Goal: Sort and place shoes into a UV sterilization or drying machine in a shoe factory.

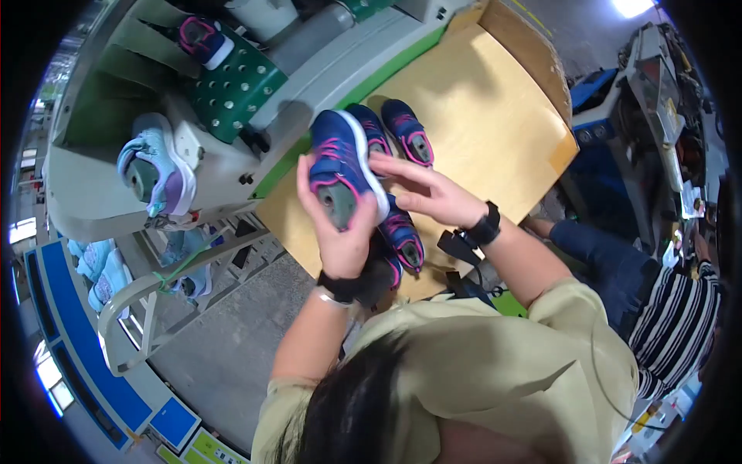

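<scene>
A navy sneaker [328,147] with pink laces, a strap and a white sole is held up over the wooden table by my left hand [344,246]. My thumb and fingers wrap around its heel end, on either side of the opening. A grey-green shoe last [338,205] fills the shoe. Against the white sole's right side rest the fingertips of my right hand [440,199], its fingers stretched out and apart. Matching sneakers lie around it: one [407,130] beyond my right hand, one [369,127] partly behind the held shoe, and one [403,238] nearer me.
The wooden table [502,100] has a raised cardboard edge [533,46] at its far right. Along its left runs a grey machine carrying a green perforated belt [232,97], another navy sneaker [205,42] and a light-blue sneaker [158,166]. A person in a striped top [672,317] is at right.
</scene>
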A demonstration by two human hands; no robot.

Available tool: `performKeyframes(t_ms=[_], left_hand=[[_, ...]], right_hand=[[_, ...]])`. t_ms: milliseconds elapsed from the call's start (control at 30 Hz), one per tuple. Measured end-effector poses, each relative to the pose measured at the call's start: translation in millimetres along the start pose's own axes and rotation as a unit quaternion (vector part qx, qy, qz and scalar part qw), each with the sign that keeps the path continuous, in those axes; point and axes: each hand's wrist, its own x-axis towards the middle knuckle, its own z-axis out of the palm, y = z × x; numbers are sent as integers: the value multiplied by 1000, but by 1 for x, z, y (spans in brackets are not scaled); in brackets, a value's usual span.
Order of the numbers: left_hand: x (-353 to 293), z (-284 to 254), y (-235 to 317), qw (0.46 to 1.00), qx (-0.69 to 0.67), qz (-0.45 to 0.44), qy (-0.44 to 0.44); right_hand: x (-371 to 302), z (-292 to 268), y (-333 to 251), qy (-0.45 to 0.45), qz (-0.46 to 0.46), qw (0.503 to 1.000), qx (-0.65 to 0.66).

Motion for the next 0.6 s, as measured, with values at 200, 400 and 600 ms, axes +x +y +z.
performKeyframes(t_ms=[200, 400, 600], left_hand=[[96, 14, 44, 974, 11, 171, 151], [203, -21, 41, 952, 169, 186, 172], [141, -19, 32, 965, 125, 191, 134]], right_hand=[[-6, -44, 97, 233, 35, 913, -334], [8, -49, 81, 350, 29, 930, -113], [113, -64, -71, 335, -250, 891, -179]])
